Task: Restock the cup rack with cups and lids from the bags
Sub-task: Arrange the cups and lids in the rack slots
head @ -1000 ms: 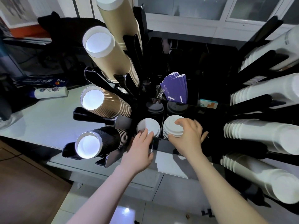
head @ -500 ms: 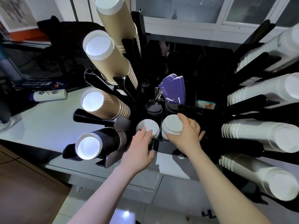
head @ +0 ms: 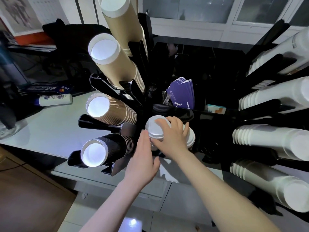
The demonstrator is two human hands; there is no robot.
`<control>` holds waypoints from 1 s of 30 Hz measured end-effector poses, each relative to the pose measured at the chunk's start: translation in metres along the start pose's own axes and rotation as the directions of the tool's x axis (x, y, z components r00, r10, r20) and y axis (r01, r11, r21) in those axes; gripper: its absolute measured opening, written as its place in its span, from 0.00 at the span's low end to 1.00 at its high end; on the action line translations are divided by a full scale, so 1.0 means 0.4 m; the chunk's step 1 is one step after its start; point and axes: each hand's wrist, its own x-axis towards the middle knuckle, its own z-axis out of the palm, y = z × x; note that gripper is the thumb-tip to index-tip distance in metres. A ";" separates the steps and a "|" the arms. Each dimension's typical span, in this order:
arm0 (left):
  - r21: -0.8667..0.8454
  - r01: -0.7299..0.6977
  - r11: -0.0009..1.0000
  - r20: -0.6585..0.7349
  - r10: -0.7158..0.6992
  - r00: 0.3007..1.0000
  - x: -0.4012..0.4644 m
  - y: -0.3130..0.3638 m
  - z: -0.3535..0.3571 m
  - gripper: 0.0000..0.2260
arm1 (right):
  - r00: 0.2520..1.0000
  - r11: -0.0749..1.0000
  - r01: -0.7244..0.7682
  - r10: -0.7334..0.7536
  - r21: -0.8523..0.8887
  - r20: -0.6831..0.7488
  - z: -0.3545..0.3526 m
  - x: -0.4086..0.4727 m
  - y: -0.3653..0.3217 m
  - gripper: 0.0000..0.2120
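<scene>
The right hand (head: 172, 138) reaches across to the left stack of white lids (head: 154, 129), its fingers (head: 163, 122) curled over the top lid and its thumb down the near side, so it grips the stack. The left hand (head: 144, 158) stands edge-on just beside the same stack, fingers straight and together, their tips touching the stack's left side; it holds nothing.

The gripped stack sits in a front compartment of the black cup rack (head: 107, 124), at the middle of the scene. Below the top few lids the hand hides its lower part, and I cannot tell whether it is lifted clear of its slot. A second stack of white lids (head: 191, 137) stands just to its right, mostly covered by the right hand. Dark lids (head: 161, 108) lie in the compartment beyond.

On the left the rack holds slanted columns of kraft cups (head: 110, 64), ribbed brown cups (head: 115, 111) and black cups (head: 107, 146). On the right are long rows of white cups (head: 274, 139). Purple sleeves (head: 183, 94) stand at the far centre. The rack rests on a white table (head: 41, 128).

Half a second ago the right hand lay on the right stack; it has since crossed to the left one, while the left hand has stayed beside that stack.
</scene>
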 end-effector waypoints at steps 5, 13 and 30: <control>0.161 -0.024 0.987 0.059 0.015 0.998 0.009 -0.010 -0.001 0.37 | 0.992 0.987 0.036 -0.016 -0.155 0.129 0.038 0.004 -0.019 0.26; 0.269 -0.146 0.952 0.170 0.103 0.980 0.051 -0.021 0.025 0.32 | 0.998 0.992 0.057 -0.053 -0.111 0.040 -0.033 -0.052 0.071 0.26; 0.492 -0.156 0.856 0.199 0.064 0.978 0.078 0.029 0.043 0.27 | 0.962 0.987 -0.101 0.129 -0.125 0.240 -0.069 -0.081 0.134 0.23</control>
